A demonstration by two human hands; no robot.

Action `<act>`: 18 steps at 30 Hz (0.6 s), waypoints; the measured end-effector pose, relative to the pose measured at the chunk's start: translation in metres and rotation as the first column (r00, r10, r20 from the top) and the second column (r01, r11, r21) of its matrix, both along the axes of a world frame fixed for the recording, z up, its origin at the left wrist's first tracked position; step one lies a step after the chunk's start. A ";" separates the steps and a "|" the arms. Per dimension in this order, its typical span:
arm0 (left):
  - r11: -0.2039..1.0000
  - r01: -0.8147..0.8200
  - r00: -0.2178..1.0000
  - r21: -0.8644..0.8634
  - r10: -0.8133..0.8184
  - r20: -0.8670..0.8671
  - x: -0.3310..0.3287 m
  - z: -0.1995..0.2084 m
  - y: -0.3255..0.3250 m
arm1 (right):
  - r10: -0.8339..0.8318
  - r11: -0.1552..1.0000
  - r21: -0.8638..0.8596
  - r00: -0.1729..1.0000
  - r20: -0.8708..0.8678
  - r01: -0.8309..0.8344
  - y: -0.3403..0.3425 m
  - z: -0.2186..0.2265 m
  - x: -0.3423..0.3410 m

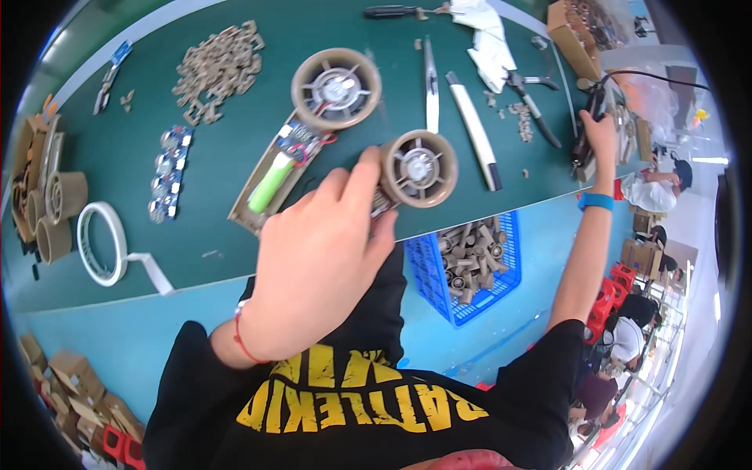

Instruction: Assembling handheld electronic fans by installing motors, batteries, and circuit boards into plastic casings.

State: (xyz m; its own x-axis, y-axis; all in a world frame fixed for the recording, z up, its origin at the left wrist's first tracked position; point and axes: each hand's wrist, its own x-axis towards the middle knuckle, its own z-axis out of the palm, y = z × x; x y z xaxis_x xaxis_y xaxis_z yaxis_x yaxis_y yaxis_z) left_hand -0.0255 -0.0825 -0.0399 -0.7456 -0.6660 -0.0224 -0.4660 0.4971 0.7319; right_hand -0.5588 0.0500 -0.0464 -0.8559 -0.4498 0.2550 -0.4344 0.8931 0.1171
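My left hand (317, 243) is closed around the handle of a small brown handheld fan (451, 174), whose round head sticks out past the fingertips. Most of that handle is hidden by the hand. Just beyond lies a second fan (297, 95) with its handle opened, showing a green battery (271, 182) and a blue circuit board (296, 139). Far to the right, my right hand (600, 135) has its fingers wrapped around a dark elongated tool (581, 150), apparently an electric screwdriver. A black cable (666, 76) runs close by it.
Beyond the fans lies a pile of small brown parts (219, 69). Circuit boards (169, 174) and a white tape roll (84, 243) are at left. Tweezers (432, 86), a white-and-black pen-like stick (475, 129) and pliers (536, 113) lie right. A blue crate (462, 315) stands below the table edge.
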 end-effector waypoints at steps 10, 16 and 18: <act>0.997 0.056 0.998 -0.045 -0.057 -0.014 0.008 -0.005 -0.003 | 0.990 0.143 -0.665 -0.106 0.097 0.733 -0.045 0.094 0.181; 1.000 0.022 1.000 -0.006 -0.022 -0.020 0.009 -0.005 -0.004 | 0.980 0.105 -0.821 -0.197 -0.009 0.562 -0.073 0.101 0.294; 0.999 0.001 0.999 -0.049 0.001 0.037 0.006 -0.006 -0.003 | 0.983 0.096 -0.821 -0.182 -0.010 0.563 -0.082 0.092 0.320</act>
